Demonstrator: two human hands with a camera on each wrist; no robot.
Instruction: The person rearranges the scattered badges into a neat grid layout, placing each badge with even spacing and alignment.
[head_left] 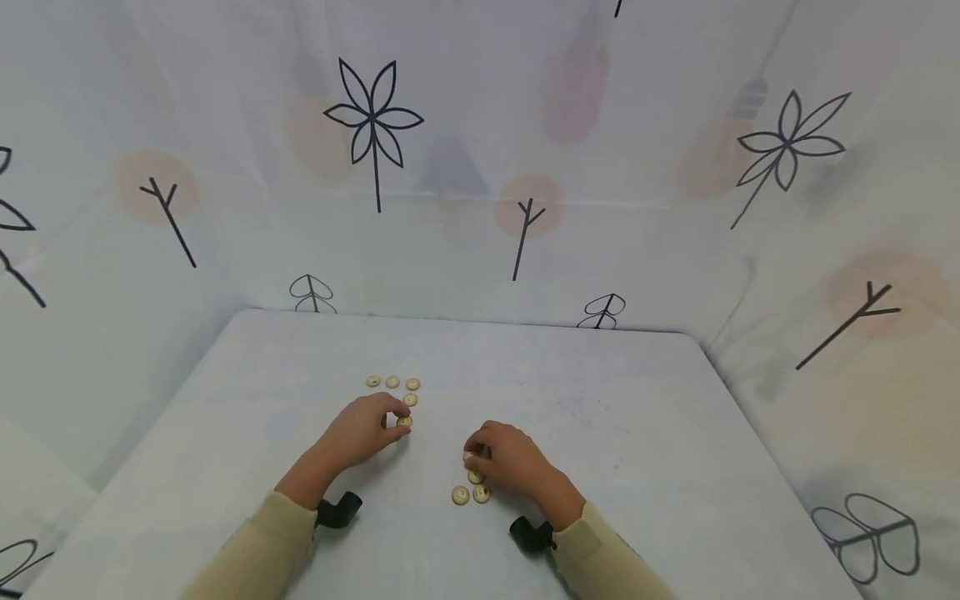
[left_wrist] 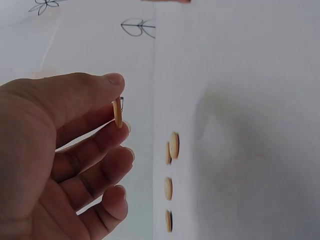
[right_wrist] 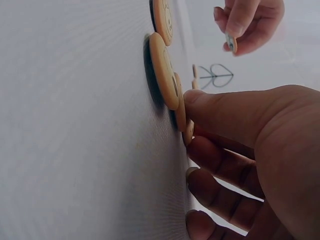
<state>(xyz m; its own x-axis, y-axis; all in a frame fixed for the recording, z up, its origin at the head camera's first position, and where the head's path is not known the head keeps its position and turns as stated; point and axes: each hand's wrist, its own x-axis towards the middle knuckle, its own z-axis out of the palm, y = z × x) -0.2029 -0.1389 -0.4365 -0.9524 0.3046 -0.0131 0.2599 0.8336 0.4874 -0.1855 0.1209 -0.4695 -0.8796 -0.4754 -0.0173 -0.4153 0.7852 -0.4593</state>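
My left hand (head_left: 367,429) pinches a small round wooden disc (left_wrist: 118,114) by its edge between thumb and index finger. In the left wrist view that disc is held up off the white tabletop, and the other fingers curl loosely below. Just beyond it lie several similar discs, three in a row (head_left: 393,382) and one (head_left: 410,400) below the row's right end. My right hand (head_left: 513,458) has thumb and index finger around another disc (right_wrist: 189,133), low at the table surface. Close by its fingertips are three more discs, one (right_wrist: 164,71) showing a printed drawing on its face.
The white tabletop (head_left: 660,467) ends at a back edge against a pale curtain (head_left: 450,250) printed with flowers and twigs. Each wrist carries a black camera mount, one on the left (head_left: 340,510) and one on the right (head_left: 531,536).
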